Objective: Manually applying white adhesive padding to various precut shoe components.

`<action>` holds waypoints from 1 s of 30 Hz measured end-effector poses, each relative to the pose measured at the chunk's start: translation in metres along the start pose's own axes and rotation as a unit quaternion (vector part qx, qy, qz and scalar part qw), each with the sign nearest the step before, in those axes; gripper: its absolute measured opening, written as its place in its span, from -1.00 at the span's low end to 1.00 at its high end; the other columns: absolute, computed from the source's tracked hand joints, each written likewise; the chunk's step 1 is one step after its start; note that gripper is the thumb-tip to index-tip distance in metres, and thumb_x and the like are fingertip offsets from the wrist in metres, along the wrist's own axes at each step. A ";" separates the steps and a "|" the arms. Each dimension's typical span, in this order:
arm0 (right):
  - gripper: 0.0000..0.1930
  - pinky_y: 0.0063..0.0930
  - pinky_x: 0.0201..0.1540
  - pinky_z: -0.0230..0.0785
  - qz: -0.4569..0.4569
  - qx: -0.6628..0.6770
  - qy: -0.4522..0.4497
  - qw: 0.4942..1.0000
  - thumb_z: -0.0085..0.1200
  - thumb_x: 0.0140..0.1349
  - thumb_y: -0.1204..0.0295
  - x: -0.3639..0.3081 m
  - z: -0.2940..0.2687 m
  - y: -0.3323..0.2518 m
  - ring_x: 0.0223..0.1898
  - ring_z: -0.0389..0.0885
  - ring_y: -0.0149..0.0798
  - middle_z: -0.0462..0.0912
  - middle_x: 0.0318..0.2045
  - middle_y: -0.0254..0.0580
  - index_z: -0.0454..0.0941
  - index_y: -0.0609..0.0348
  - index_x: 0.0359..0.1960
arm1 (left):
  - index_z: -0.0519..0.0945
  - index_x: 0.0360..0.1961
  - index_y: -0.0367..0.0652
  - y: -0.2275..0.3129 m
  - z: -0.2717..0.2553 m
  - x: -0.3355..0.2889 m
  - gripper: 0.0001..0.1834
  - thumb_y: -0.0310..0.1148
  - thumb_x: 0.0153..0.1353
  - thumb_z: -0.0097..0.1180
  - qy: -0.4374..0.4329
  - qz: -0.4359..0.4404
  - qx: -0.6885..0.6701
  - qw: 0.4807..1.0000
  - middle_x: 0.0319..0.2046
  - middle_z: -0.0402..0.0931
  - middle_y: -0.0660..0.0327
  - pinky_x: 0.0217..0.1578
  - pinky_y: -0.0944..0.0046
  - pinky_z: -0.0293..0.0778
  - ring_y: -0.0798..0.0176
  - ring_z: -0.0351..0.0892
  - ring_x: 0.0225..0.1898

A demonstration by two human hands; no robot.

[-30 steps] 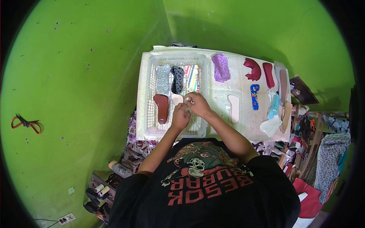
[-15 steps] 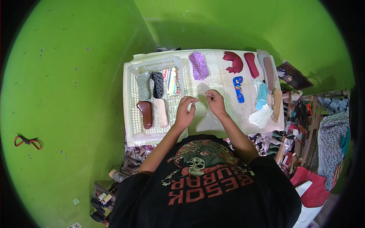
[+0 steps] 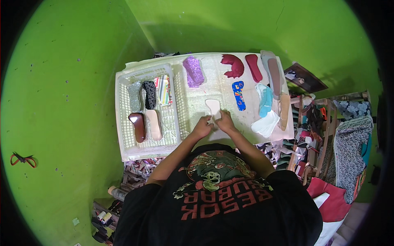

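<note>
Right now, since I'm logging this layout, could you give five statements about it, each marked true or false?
The left hand and right hand are at the near end of the white sole-shaped piece. True.
The glossy brown piece lies in the basket. True.
The left hand is inside the basket. False: it is to the basket's right.
Everything purple lies in the basket. False: a purple glittery piece lies on the table.
The blue patterned piece lies right of the basket. True.
</note>
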State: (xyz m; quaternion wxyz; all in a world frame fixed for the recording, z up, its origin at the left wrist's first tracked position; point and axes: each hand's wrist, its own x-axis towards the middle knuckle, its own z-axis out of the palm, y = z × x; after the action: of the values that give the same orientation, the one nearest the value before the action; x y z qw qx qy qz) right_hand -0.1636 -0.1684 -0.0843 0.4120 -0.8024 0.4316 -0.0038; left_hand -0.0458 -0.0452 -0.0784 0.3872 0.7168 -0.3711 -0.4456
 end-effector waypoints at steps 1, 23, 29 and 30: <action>-0.39 -0.25 0.23 0.25 -0.024 -0.027 0.010 0.999 0.17 0.08 0.32 -0.001 0.000 0.006 0.16 0.38 0.11 0.40 0.08 0.29 0.36 0.45 0.13 | 0.37 0.20 -0.38 0.002 0.005 0.003 -0.42 -0.34 0.17 0.10 -0.005 0.002 -0.001 1.000 0.00 0.44 -0.20 -0.03 0.21 0.44 0.04 0.53 -0.07; -0.44 -0.40 -0.14 0.46 0.017 0.143 0.002 0.990 0.18 0.03 0.55 -0.005 -0.009 0.012 -0.27 0.57 -0.25 0.55 -0.30 -0.13 0.35 0.26 0.14 | 0.25 0.28 -0.36 -0.014 0.029 0.014 -0.18 -0.09 0.07 0.15 -0.057 -0.012 0.092 0.994 0.04 0.28 -0.26 0.14 0.10 0.25 -0.15 0.31 0.05; -0.43 -0.37 -0.22 0.47 0.038 0.135 0.034 0.990 0.21 -0.01 0.58 -0.011 -0.008 0.002 -0.35 0.56 -0.27 0.53 -0.36 -0.17 0.31 0.19 0.09 | 0.29 0.26 -0.34 -0.011 0.027 0.011 -0.25 -0.15 0.09 0.15 -0.060 -0.014 0.043 0.997 0.04 0.34 -0.22 0.17 0.11 0.26 -0.15 0.34 0.09; -0.43 -0.37 -0.22 0.47 0.037 0.133 0.033 0.990 0.21 -0.01 0.58 -0.011 -0.006 0.004 -0.35 0.56 -0.27 0.53 -0.36 -0.17 0.31 0.19 0.09 | 0.31 0.25 -0.32 -0.015 0.027 0.013 -0.29 -0.21 0.10 0.14 -0.068 -0.009 0.035 0.997 0.00 0.36 -0.18 0.11 0.13 0.33 -0.11 0.40 0.03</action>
State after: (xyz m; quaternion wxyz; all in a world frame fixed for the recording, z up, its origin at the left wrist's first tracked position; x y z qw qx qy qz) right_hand -0.1751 -0.1658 -0.0789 0.5005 -0.7233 0.4703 -0.0724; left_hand -0.0639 -0.0562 -0.1042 0.3318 0.7009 -0.4055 -0.4839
